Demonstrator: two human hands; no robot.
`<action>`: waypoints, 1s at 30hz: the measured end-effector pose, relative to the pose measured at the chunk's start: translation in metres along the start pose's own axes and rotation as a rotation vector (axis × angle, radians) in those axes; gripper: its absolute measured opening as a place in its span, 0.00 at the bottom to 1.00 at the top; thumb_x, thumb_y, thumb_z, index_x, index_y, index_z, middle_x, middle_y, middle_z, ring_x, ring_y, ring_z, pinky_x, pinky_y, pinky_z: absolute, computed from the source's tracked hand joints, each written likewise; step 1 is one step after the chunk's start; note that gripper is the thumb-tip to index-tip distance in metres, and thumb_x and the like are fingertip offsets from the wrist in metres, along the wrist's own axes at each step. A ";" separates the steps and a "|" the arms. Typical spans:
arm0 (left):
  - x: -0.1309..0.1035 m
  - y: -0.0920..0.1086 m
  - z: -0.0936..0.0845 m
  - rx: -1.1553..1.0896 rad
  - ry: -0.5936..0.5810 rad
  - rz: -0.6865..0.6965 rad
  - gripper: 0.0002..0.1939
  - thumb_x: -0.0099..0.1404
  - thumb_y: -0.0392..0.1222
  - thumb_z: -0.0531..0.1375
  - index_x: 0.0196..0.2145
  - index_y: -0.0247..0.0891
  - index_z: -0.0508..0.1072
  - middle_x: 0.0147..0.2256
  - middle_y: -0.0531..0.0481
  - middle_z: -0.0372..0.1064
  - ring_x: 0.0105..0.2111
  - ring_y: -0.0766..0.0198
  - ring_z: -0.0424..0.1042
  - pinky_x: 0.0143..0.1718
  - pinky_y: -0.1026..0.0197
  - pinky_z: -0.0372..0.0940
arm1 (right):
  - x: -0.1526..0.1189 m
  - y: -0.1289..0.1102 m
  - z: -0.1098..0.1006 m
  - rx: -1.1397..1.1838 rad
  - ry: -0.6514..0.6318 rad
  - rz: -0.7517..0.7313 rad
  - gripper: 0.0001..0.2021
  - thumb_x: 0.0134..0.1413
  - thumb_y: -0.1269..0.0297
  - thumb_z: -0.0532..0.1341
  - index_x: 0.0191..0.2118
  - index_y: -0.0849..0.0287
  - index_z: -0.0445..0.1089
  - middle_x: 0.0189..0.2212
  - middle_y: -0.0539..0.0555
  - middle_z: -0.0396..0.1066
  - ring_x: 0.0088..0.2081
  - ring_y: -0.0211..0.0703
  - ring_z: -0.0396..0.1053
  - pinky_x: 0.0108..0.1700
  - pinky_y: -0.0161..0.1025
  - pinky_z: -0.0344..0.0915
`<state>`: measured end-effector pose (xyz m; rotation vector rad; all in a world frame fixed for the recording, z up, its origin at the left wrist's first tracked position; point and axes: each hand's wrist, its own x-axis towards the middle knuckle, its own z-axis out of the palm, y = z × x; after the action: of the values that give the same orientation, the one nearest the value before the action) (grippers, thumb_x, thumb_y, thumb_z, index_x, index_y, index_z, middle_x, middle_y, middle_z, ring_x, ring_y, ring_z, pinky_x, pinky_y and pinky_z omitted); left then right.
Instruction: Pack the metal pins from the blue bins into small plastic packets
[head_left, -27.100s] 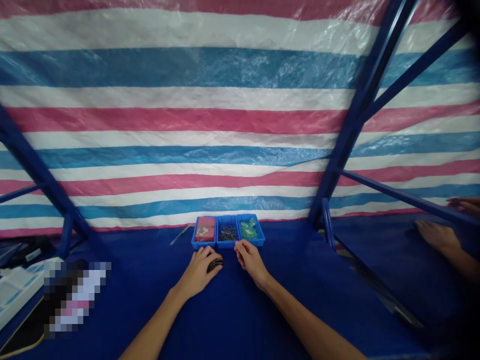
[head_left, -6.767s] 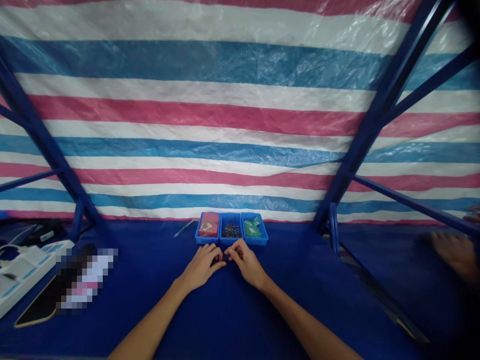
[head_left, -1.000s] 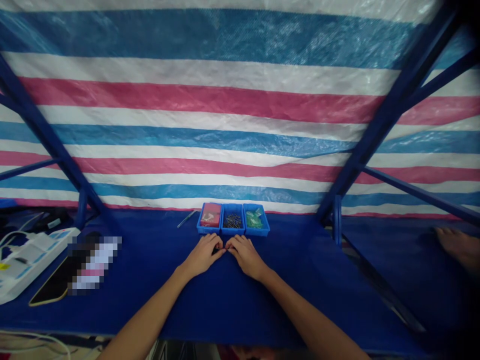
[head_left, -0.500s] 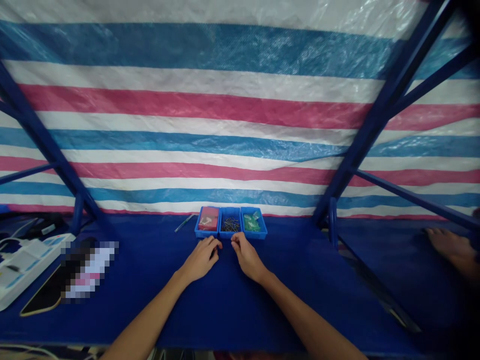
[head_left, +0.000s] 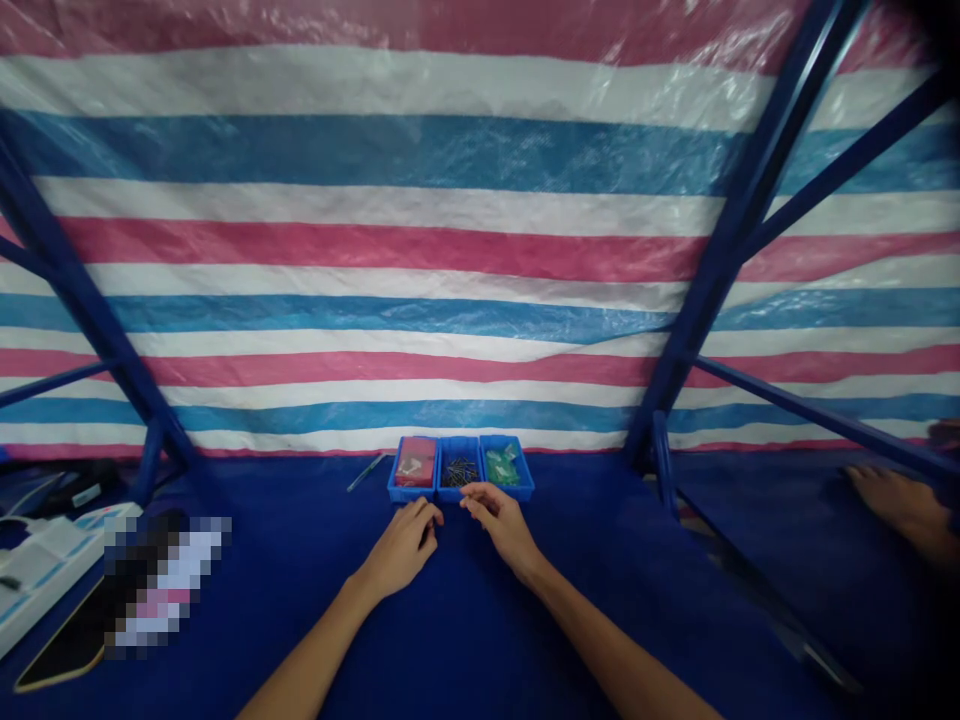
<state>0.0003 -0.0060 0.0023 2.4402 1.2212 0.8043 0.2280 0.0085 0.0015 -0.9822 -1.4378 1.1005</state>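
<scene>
My left hand (head_left: 403, 548) rests on the blue tabletop in front of the left blue bin (head_left: 411, 495), its fingers curled in. Whatever they may hold is too small to make out. My right hand (head_left: 504, 528) is at the front of the middle blue bin (head_left: 448, 494), thumb and fingertips drawn together in a pinch. Between those tips I cannot make out an object. Dark, thin metal pieces like screws (head_left: 459, 472) fill the middle bin. A red block-like thing (head_left: 417, 460) with small pale bits lies in the left one. Green plastic packets (head_left: 502, 465) are in the right blue bin (head_left: 517, 493).
A thin pen-like stick (head_left: 366, 473) lies left of the bins. Further left are a white power strip (head_left: 67, 565) and a dark phone (head_left: 71, 635), partly blurred. Blue metal posts (head_left: 686, 330) frame both sides. Another person's hand (head_left: 896, 500) rests at far right.
The view has tilted up slightly, so things appear lower. My right hand has shifted a little toward the middle bin, its fingers turning leftward. My left hand stays in place.
</scene>
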 end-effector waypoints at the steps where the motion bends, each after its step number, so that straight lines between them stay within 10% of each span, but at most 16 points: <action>1: 0.000 0.000 0.000 -0.003 0.001 0.004 0.12 0.71 0.30 0.52 0.45 0.43 0.70 0.41 0.49 0.67 0.43 0.57 0.70 0.48 0.54 0.64 | 0.001 0.000 0.000 0.019 0.007 0.020 0.17 0.59 0.49 0.67 0.46 0.56 0.77 0.37 0.54 0.79 0.33 0.44 0.71 0.32 0.36 0.63; 23: 0.001 -0.002 0.001 0.014 0.000 0.015 0.11 0.72 0.32 0.53 0.46 0.43 0.71 0.40 0.48 0.67 0.43 0.56 0.71 0.48 0.53 0.65 | -0.002 0.006 0.003 -0.024 0.059 0.067 0.16 0.62 0.46 0.63 0.38 0.56 0.68 0.24 0.44 0.66 0.17 0.32 0.61 0.16 0.29 0.57; 30: 0.001 -0.003 0.001 0.023 0.012 0.019 0.13 0.72 0.32 0.53 0.49 0.43 0.71 0.41 0.48 0.69 0.44 0.55 0.71 0.48 0.53 0.66 | -0.006 0.009 0.006 -0.086 0.017 -0.027 0.10 0.64 0.55 0.60 0.45 0.54 0.73 0.38 0.49 0.66 0.21 0.32 0.64 0.16 0.30 0.59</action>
<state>-0.0005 -0.0038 0.0004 2.4726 1.2196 0.8159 0.2234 0.0041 -0.0093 -1.0271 -1.4906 1.0151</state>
